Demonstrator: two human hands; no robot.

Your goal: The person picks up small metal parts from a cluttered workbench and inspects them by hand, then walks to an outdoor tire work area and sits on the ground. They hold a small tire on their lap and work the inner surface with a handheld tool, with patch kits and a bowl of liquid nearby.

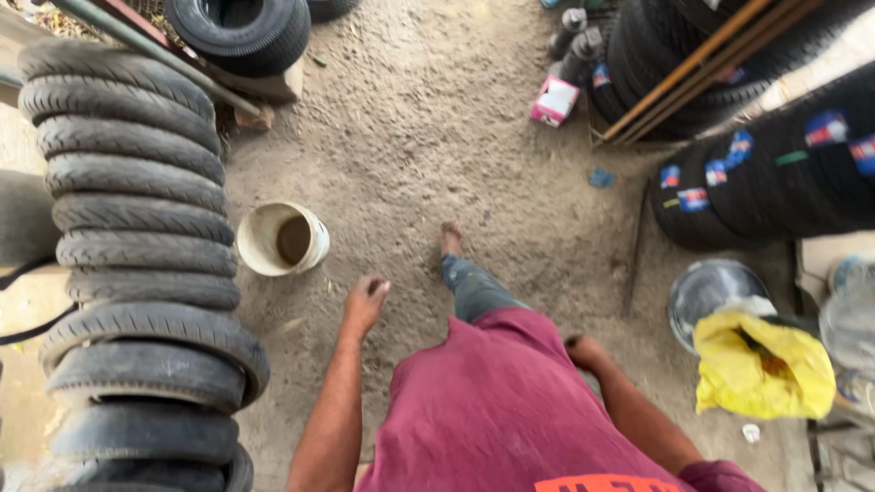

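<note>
I look straight down at my own body in a maroon shirt (497, 401) and grey trousers, with one bare foot (451, 239) stepping forward on sandy ground. My left hand (365, 303) hangs loose in front of me, fingers relaxed and holding nothing. It is nearest to a dirty white bucket (282, 239) standing on the ground a little to its left. My right hand (583, 352) swings beside my hip with its fingers curled in; nothing shows in it.
A tall stack of worn tyres (137, 255) lines the left side. More tyres with coloured labels (775, 173) stand at the right, beside wooden poles (693, 64). A metal basin (711, 292), a yellow bag (761, 369) and a pink box (554, 100) lie around.
</note>
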